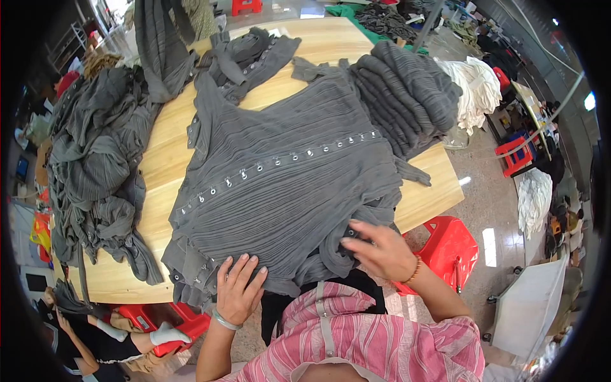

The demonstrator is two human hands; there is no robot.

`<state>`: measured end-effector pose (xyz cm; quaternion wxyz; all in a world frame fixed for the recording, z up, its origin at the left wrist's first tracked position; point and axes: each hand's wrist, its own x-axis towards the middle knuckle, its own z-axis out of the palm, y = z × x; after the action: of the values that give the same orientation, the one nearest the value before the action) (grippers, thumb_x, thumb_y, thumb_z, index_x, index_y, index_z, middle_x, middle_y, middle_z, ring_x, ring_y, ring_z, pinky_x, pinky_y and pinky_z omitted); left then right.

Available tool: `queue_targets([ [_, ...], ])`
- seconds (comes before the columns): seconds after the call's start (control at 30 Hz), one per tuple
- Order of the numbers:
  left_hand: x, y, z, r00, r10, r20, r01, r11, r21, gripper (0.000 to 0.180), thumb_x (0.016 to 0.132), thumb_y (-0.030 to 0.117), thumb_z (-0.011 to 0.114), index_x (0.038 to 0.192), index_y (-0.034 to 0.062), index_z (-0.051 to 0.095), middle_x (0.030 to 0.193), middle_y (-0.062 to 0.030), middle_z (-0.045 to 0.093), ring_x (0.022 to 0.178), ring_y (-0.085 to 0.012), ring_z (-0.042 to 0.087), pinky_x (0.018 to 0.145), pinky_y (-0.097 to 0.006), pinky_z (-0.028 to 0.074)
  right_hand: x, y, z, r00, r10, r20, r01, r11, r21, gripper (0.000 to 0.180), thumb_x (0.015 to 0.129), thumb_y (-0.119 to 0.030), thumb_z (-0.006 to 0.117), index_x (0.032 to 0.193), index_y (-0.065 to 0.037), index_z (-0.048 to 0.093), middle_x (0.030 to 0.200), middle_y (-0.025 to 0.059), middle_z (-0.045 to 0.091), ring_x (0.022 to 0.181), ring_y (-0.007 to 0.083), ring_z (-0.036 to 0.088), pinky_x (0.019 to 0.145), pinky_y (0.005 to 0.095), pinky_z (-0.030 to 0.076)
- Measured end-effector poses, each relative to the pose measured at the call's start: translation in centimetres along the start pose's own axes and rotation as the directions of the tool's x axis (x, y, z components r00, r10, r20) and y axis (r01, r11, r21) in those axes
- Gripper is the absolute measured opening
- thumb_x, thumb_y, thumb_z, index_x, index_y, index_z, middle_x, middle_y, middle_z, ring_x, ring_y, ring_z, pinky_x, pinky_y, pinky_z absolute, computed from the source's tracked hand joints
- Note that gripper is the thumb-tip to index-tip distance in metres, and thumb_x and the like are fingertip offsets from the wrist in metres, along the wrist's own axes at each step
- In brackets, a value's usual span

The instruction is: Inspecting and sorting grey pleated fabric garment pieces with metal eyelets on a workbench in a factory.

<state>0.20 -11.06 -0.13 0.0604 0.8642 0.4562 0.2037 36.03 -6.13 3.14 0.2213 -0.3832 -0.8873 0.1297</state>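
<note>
The grey garment [286, 172] is matt, finely ribbed cloth with a row of shiny metal snaps [280, 162]. The tabletop [344, 44] is smooth pale wood; the red stool [445, 245] is glossy plastic.

The person wears a short-sleeved top [382, 344] striped in pink and white, with a grey strap [326, 328] running down its front. A pale bangle [223, 320] circles the left wrist — a beaded, amber-coloured bracelet [414, 271] the right. Both forearms are bare.
</note>
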Motion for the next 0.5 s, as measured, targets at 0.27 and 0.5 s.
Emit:
queue_targets([
  [0.27, 1.8, -0.1, -1.0, 0.985, -0.079, -0.154, 0.040, 0.970, -0.242, 0.020, 0.082, 0.010, 0.061, 0.102, 0.0071, 0.064, 0.104, -0.0098, 0.068, 0.110, -0.0287, 0.062, 0.105, -0.050, 0.036, 2.6, 0.4, 0.3, 0.983, -0.168, 0.077, 0.145, 0.959, 0.243, 0.026, 0.074, -0.010, 0.069, 0.097, -0.013, 0.057, 0.134, 0.0050, 0.056, 0.132, 0.0254, 0.046, 0.112, 0.0470, 0.030],
  [0.5, 3.3, -1.8, -1.8, 0.899, -0.371, -0.232, 0.223, 0.845, -0.486, 0.018, 0.086, 0.003, 0.057, 0.101, 0.0011, 0.066, 0.091, -0.0109, 0.069, 0.088, -0.0273, 0.066, 0.085, -0.035, 0.050, -1.0, 2.1, -6.1, 0.748, 0.455, -0.483, -0.033, 0.752, 0.658, 0.018, 0.080, -0.006, 0.065, 0.095, -0.001, 0.058, 0.094, 0.0075, 0.060, 0.084, 0.0146, 0.059, 0.077, 0.0279, 0.048],
])
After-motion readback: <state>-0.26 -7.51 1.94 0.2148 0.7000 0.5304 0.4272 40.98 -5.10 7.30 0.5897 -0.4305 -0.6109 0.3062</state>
